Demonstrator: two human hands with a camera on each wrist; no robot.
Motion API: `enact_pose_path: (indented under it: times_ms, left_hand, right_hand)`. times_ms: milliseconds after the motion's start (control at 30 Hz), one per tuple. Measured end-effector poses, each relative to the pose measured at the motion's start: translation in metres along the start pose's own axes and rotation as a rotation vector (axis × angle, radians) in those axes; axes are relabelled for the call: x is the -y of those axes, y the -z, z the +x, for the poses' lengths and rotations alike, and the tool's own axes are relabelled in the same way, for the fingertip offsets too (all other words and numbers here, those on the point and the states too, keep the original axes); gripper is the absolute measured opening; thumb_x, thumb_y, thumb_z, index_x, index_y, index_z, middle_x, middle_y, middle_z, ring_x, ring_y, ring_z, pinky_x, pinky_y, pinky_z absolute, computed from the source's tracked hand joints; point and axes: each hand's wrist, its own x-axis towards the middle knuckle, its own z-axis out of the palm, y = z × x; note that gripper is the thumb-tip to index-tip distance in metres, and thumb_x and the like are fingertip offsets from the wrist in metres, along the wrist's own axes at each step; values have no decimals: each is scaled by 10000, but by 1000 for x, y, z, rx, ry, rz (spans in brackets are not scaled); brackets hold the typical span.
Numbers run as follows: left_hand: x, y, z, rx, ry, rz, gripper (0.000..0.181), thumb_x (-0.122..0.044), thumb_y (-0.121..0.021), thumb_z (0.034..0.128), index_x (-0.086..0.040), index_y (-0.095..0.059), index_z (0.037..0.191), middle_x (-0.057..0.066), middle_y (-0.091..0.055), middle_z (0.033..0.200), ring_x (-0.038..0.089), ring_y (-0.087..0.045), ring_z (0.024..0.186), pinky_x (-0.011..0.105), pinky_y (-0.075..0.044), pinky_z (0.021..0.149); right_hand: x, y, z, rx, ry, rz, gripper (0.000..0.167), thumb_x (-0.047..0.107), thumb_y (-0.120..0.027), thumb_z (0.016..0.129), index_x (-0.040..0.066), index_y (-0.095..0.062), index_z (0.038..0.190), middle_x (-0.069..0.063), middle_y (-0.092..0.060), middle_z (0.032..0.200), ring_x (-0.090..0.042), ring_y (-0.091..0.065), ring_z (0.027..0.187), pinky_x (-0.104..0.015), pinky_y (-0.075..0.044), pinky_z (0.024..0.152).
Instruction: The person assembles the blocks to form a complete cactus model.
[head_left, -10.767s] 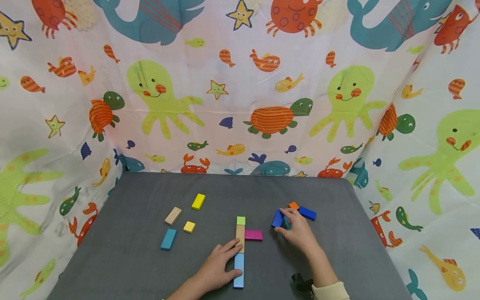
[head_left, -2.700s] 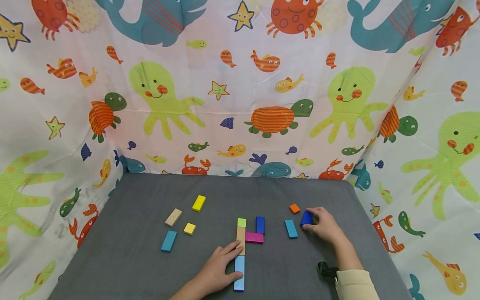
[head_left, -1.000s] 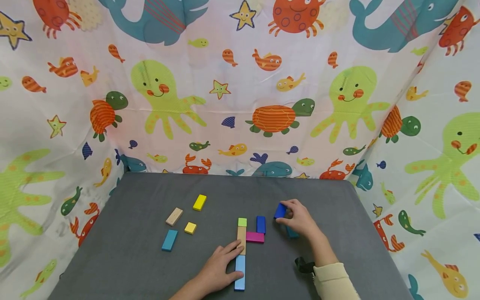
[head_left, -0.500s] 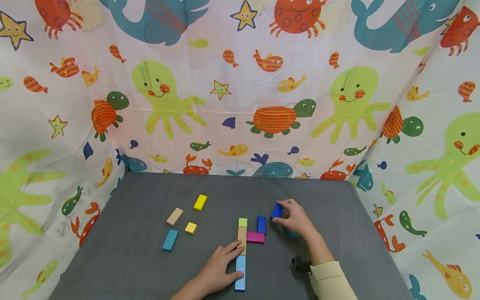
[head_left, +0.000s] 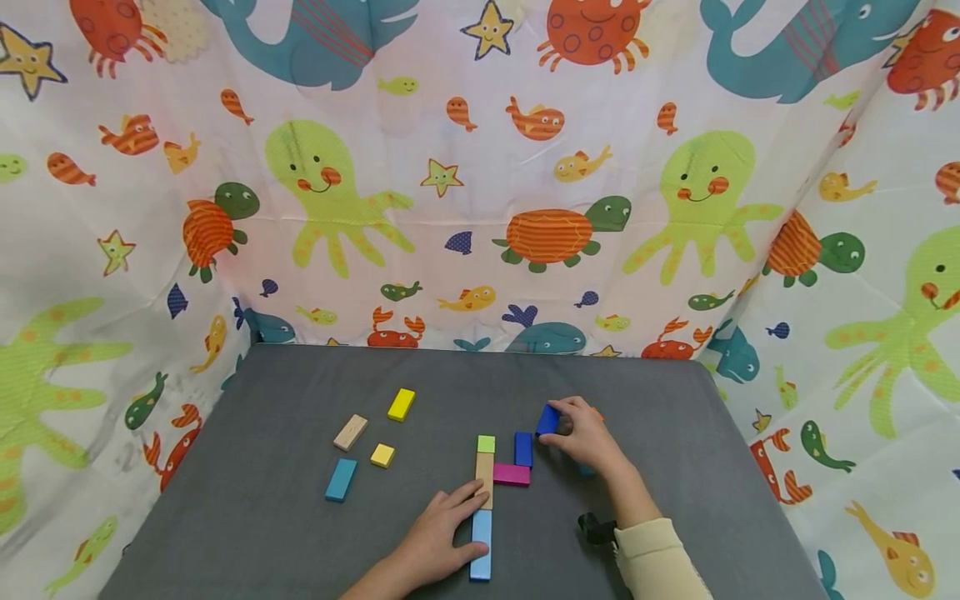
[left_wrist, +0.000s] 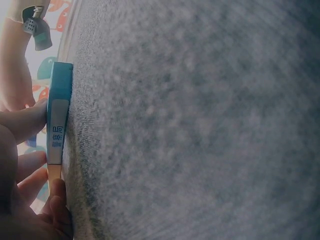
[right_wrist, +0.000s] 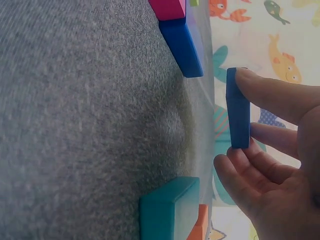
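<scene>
Between thumb and fingers, my right hand point(head_left: 588, 435) pinches a dark blue block point(head_left: 548, 420); the right wrist view shows this block point(right_wrist: 238, 109) raised off the table. Another dark blue block point(head_left: 523, 450) lies just left of it, its near end against a magenta block point(head_left: 512, 475). That magenta block touches the side of a tan block point(head_left: 484, 468), in line with a lime green block point(head_left: 486, 444) and a light blue block point(head_left: 481, 546). My left hand point(head_left: 437, 537) rests on this line, fingers on the tan block and thumb on the light blue one.
Beyond my right hand lie a teal block point(right_wrist: 175, 210) and an orange block point(right_wrist: 201, 222), mostly hidden in the head view. At left are a wooden block point(head_left: 350, 432), two yellow blocks point(head_left: 401, 405) and a blue-teal block point(head_left: 341, 480). A printed curtain point(head_left: 450, 208) surrounds the grey table.
One dark blue block now stands against the magenta block. My right hand then picked up the second dark blue block at the right and carried it left. My left hand has stayed put.
</scene>
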Motion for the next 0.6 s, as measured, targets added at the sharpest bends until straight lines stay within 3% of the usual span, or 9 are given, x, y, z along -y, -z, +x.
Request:
enact_pose_path:
  times_ms: [600]
  left_hand:
    - [1,0,0,6,-6,-18,706,-505,-787,934,-308,-544,1567,-94,-410,1681,137,-452,1105,362,-477,923]
  right_hand:
    - [8,-12,25,21,10,-52,642,187,-867,909,27,-611,1475,-182,-570,1404,-334,-676,1060,-504,-586,952]
